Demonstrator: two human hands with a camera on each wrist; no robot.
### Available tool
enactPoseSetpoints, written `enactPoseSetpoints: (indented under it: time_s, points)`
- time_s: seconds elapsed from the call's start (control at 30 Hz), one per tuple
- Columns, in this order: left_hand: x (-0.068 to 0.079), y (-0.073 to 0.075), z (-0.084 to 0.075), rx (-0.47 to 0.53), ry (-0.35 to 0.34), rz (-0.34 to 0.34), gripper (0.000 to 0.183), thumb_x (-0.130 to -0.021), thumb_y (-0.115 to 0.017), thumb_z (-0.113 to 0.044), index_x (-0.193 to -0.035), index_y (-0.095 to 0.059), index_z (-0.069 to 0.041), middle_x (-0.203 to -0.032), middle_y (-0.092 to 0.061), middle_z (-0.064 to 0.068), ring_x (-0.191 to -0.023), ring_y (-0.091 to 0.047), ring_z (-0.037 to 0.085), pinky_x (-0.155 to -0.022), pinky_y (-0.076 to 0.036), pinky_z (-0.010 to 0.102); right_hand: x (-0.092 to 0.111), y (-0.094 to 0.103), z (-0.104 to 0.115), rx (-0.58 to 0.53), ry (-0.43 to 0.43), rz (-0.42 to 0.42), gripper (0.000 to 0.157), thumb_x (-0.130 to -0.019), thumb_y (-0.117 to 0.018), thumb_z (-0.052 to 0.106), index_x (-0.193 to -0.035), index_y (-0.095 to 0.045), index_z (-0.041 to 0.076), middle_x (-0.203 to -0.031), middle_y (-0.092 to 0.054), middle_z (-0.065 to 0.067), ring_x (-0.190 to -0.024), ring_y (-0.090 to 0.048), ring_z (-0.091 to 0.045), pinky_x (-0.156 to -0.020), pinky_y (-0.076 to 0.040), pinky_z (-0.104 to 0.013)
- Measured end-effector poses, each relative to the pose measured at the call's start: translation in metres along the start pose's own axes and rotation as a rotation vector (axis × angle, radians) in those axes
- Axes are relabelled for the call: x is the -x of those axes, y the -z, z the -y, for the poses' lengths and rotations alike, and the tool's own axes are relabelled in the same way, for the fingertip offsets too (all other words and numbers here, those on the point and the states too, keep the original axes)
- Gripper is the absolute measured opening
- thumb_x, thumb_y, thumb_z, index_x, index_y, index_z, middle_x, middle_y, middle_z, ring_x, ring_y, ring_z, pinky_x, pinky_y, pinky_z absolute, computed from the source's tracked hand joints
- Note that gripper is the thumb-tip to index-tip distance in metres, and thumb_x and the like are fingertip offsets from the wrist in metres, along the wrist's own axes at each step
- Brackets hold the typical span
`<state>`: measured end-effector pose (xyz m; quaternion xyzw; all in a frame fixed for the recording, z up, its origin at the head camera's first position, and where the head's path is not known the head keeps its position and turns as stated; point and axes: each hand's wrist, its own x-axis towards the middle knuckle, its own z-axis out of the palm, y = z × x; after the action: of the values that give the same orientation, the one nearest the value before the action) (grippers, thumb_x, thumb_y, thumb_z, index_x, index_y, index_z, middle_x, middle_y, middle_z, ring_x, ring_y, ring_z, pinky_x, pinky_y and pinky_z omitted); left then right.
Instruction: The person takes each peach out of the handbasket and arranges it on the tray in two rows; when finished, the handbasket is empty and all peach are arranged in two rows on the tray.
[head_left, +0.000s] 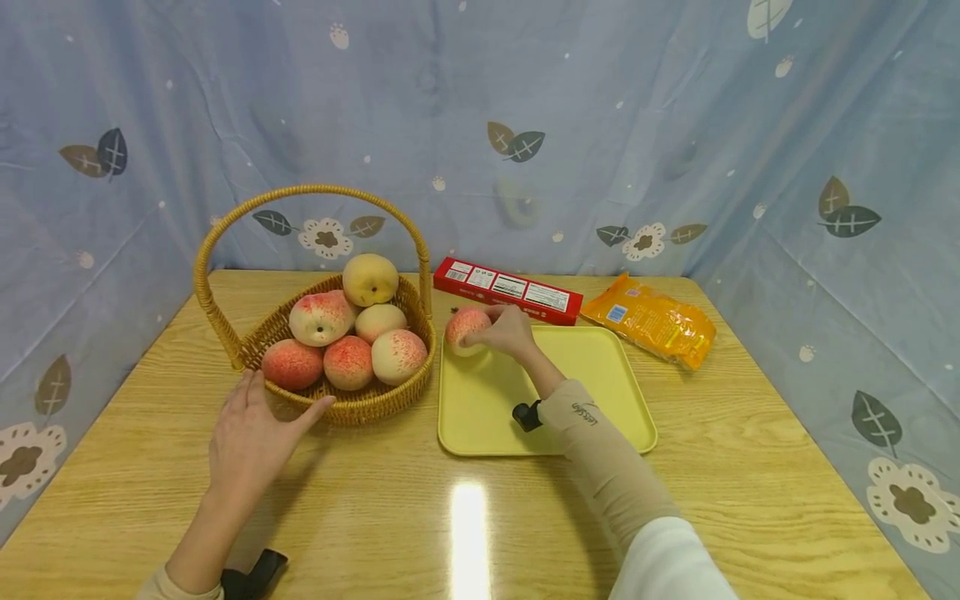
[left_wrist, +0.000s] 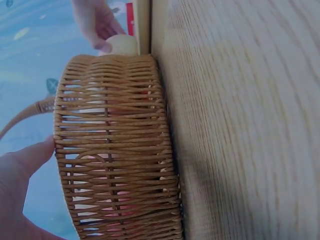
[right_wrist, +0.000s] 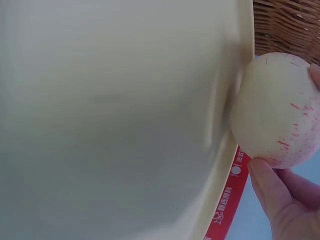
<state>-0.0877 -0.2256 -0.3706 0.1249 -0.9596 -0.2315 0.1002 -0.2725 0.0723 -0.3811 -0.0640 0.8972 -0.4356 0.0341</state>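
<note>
Between the fingers and thumb of my right hand [head_left: 512, 332] is a red-and-cream peach [head_left: 464, 327], held at the far left corner of the yellow tray [head_left: 472, 417]. The right wrist view shows this peach [right_wrist: 275, 112] close up, by the tray's rim. My left hand [head_left: 251, 437] is at the near left side of a wicker basket [head_left: 378, 408], with thumb and fingers spread apart. In the left wrist view its thumb touches the basket's rim. Several peaches [head_left: 322, 318] sit heaped in the basket, under its tall arched handle [head_left: 315, 190].
A long red box [head_left: 510, 292] lies behind the tray. To its right is an orange plastic packet [head_left: 652, 321]. A blue patterned curtain [head_left: 480, 125] surrounds the wooden table [head_left: 375, 500] at the back and sides. The basket stands just left of the tray.
</note>
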Motion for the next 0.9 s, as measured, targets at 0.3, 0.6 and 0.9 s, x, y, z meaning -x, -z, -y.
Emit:
enactPoseSetpoints:
  time_s: [0.3,0.6,0.9]
  points:
    - [0.0003,-0.0008,-0.0006,0.004,0.001,-0.002,0.114,-0.081,-0.061,-0.069,-0.144,-0.024,0.019,-0.146,-0.024,0.042,-0.133,-0.026,0.056,-0.105,-0.026,0.066,-0.0005,-0.0027,-0.0028,-0.024,-0.007,0.012,0.057,-0.063,-0.088,0.025,-0.112,-0.07,0.002,-0.1,-0.071,-0.011,-0.085,-0.06,-0.02,-0.069,-0.049,-0.03]
    - [0.0003,-0.0006,-0.0008,-0.005,-0.003,-0.001,0.114,-0.082,-0.06,-0.069,-0.144,-0.024,0.019,-0.147,-0.024,0.041,-0.133,-0.025,0.056,-0.105,-0.026,0.066,-0.0016,-0.002,0.0025,-0.024,0.016,0.048,0.063,-0.066,-0.087,0.023,-0.121,-0.066,0.001,-0.11,-0.069,-0.013,-0.098,-0.062,-0.025,-0.081,-0.052,-0.036]
    - [0.0005,-0.0009,-0.0003,-0.008,-0.005,-0.007,0.114,-0.082,-0.06,-0.069,-0.143,-0.025,0.02,-0.146,-0.024,0.041,-0.133,-0.026,0.056,-0.105,-0.027,0.066,-0.0054,-0.0077,-0.0017,-0.066,0.055,0.059,0.066,-0.068,-0.086,0.017,-0.127,-0.062,0.0,-0.116,-0.068,-0.015,-0.103,-0.062,-0.027,-0.085,-0.052,-0.037]
